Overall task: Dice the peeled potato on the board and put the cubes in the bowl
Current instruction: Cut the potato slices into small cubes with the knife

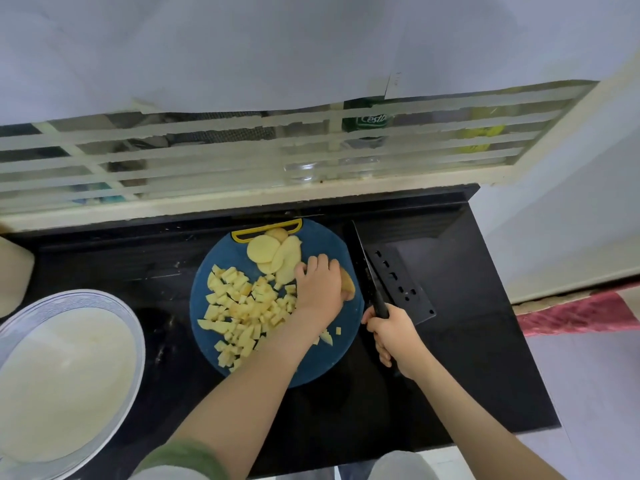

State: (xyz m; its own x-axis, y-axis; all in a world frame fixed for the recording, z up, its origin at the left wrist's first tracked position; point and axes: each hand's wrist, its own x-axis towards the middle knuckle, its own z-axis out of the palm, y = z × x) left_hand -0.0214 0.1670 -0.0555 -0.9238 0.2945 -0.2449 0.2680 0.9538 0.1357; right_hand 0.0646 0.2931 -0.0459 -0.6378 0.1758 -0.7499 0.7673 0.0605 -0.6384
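- Potato, uncut piece [348,287]: sits at the right edge of the blue board [322,362], mostly hidden under the left hand [320,289], with only its right-hand end showing.
- Left hand: reaches across the board from the lower left. Its fingers are bent down over the piece and pin it in place, probably so it cannot roll under the next cut.
- Right hand [394,336]: wrapped closed round the black handle of the knife [363,265]. The blade points toward the top of the frame, just right of the board and clear of the left hand's fingers. It looks parked there while the piece is being set.
- Cubes [249,306]: heaped across the left and middle of the board, leaving the right side free for cutting.
- Slices [273,258]: a few flat rounds overlap at the top of the board near its yellow handle, still to be cut down.
- Bowl [138,348]: white with a patterned rim, on the dark tabletop [467,358] at the lower left, near the board. No cubes are visible in it, so the transfer appears not to have begun.
- Judgement: dicing is well along, though the held piece and the slices remain.
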